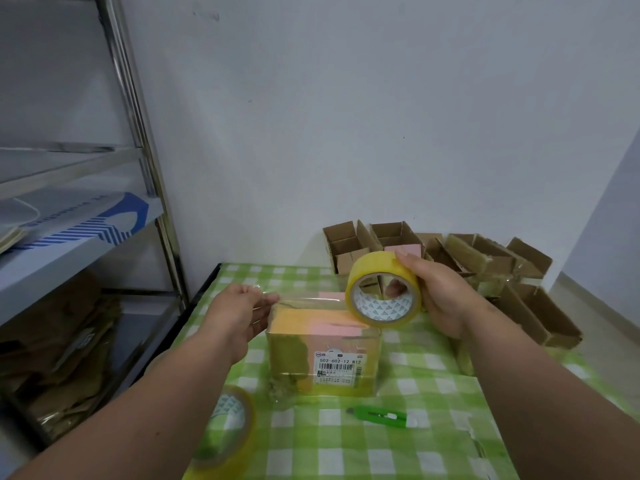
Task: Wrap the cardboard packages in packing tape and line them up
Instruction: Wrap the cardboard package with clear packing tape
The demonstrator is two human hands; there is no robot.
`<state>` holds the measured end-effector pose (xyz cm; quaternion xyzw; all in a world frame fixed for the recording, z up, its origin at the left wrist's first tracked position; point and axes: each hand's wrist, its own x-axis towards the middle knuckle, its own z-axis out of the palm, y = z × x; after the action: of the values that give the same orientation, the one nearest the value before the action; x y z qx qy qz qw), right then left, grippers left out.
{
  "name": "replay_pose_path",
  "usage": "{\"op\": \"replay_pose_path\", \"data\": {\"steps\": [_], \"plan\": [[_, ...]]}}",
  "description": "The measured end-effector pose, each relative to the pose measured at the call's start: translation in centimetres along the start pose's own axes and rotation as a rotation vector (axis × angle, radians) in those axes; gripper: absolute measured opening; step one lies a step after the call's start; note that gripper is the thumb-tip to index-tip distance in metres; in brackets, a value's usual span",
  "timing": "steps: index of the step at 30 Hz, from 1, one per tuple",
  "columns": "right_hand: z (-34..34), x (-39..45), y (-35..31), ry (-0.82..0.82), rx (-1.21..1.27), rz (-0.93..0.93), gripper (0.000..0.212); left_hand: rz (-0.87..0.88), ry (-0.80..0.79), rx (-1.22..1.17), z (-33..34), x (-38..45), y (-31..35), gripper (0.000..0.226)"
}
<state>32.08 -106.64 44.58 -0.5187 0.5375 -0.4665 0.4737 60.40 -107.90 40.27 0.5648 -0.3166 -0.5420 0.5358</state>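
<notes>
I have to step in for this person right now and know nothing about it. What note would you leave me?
Left hand pinches the free end of clear tape. Right hand holds the yellow packing tape roll above the taped cardboard package with a white label on the green checked tablecloth.
Done: the package already carries some tape.
Left: lay this strip, cut it, line up. Open brown cardboard boxes wait behind. Green cutter and spare tape roll lie nearby.

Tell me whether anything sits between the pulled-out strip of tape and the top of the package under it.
Nothing visible does. The tape strip stretches from the left hand to the tape roll in the right hand, just above the package. Only open air shows between strip and top; the green cutter lies on the tablecloth nearer the camera.
</notes>
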Motion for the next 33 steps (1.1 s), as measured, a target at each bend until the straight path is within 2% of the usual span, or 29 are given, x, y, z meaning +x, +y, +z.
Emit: {"op": "replay_pose_path", "data": {"steps": [5,11,14,21,26,29,33], "plan": [[0.4,-0.5,1.0,0.035,0.075,-0.007,0.051,0.024,0.026,0.02,0.2,0.1,-0.2,0.011],[1.3,-0.5,0.0,0.078,-0.158,-0.094,0.059,0.034,0.089,0.025,0.4,0.4,0.1,0.015],[1.4,-0.5,-0.1,0.109,-0.192,-0.087,0.055,0.037,0.087,0.08,0.3,0.4,0.2,0.016],[1.7,-0.3,0.3,0.131,-0.101,-0.076,0.05,0.049,0.085,0.343,-0.2,0.9,-1.3,0.009],[1.7,-0.3,0.7,0.115,-0.044,-0.102,0.046,-0.029,0.04,0.384,-0.1,0.5,-2.4,0.01],[1.9,-0.4,0.7,0.116,0.0,-0.109,0.043,-0.013,0.031,0.39,-0.3,0.5,-2.3,0.005],[2.2,-0.6,0.6,0.118,-0.001,-0.112,0.044,-0.043,-0.025,0.357,-0.2,0.2,-1.5,0.018]]}}
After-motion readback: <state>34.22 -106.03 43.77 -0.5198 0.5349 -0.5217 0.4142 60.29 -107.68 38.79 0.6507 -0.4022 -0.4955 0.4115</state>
